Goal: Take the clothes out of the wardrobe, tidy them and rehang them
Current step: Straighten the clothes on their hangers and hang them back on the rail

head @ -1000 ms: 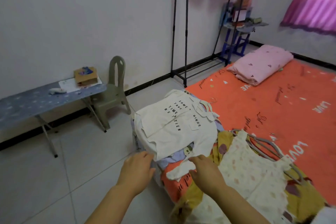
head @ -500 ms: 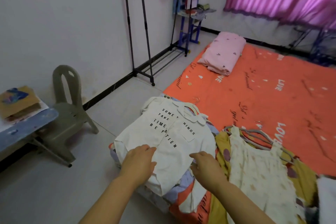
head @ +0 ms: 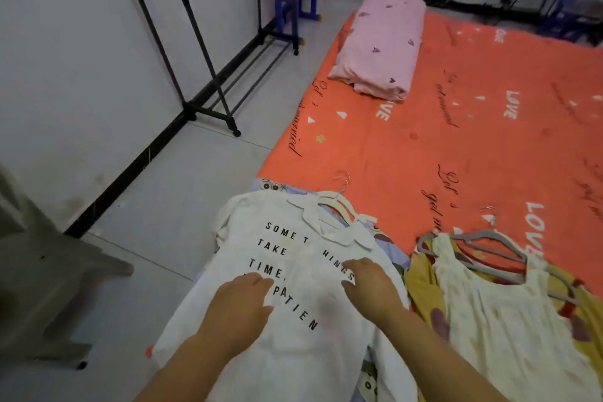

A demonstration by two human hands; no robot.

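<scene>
The white black-lettered shirt [head: 303,356] is spread on clothes [head: 391,250] at the orange bed [head: 456,147] corner; left hand [head: 239,307] and right hand [head: 372,287] are laid on it, fingers straight; both are shifted up from its hem.

Left hand [head: 239,302] and right hand [head: 372,287] lie flat.

Left hand [head: 239,305], right hand [head: 372,287], forearms [head: 434,349] seemingly bare

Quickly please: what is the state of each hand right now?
Left hand: open, flat on the white shirt.
Right hand: open, flat on the same shirt, holding nothing.
</scene>
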